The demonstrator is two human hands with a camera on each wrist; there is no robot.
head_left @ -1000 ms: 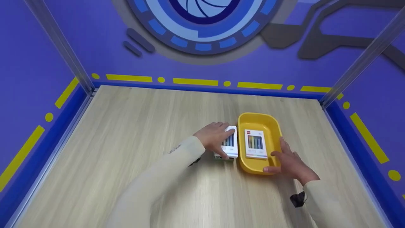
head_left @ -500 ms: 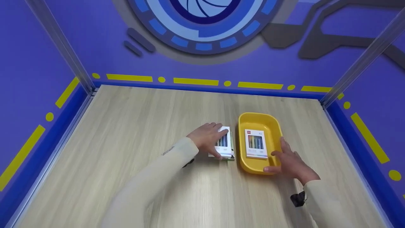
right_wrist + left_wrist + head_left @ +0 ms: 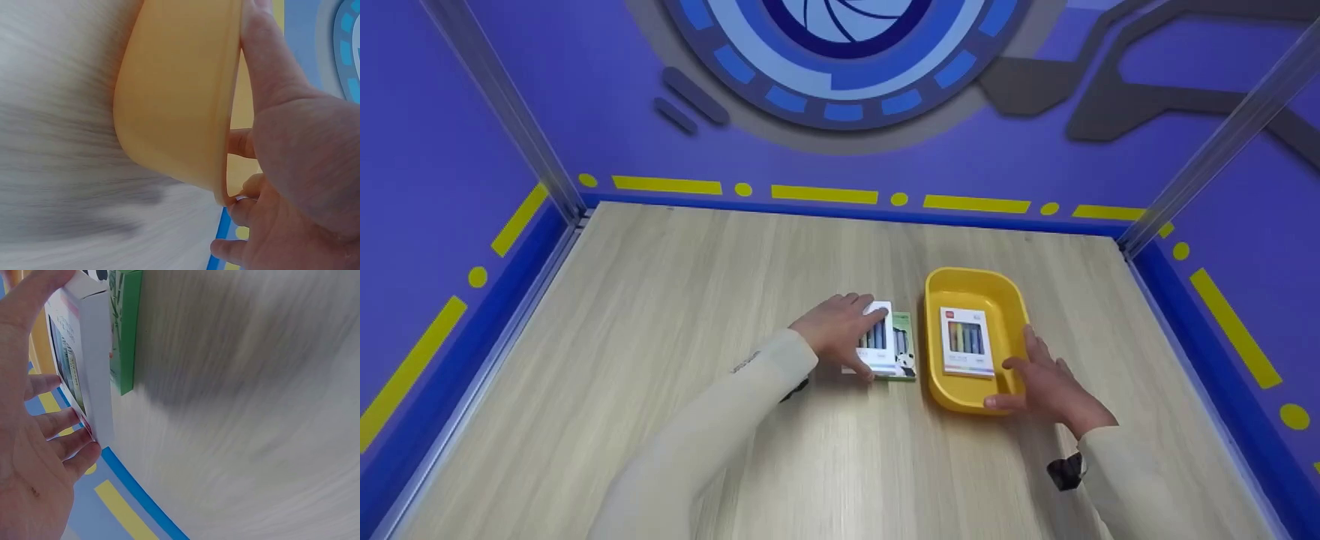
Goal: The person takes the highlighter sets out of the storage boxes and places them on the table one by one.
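My left hand (image 3: 840, 328) holds a white box of crayons (image 3: 877, 341) by its edges, thumb at the near end and fingers at the far end. In the left wrist view, the white box (image 3: 93, 360) stands over a green box (image 3: 129, 332), partly overlapping it. The green box (image 3: 906, 356) has a panda on its front and lies on the table; the left part of it is hidden. My right hand (image 3: 1054, 386) grips the right rim of a yellow bin (image 3: 1012, 300). Inside the bin lies another white crayon box (image 3: 966, 341).
A wood-grain table (image 3: 697, 300) lies under everything. Purple walls with yellow dashes (image 3: 825, 194) close off the back and both sides. Metal posts (image 3: 517, 112) stand at the back corners.
My left hand has moved left with the white crayon box, uncovering more of the green panda box beneath. The right hand and the yellow bin have stayed in place.
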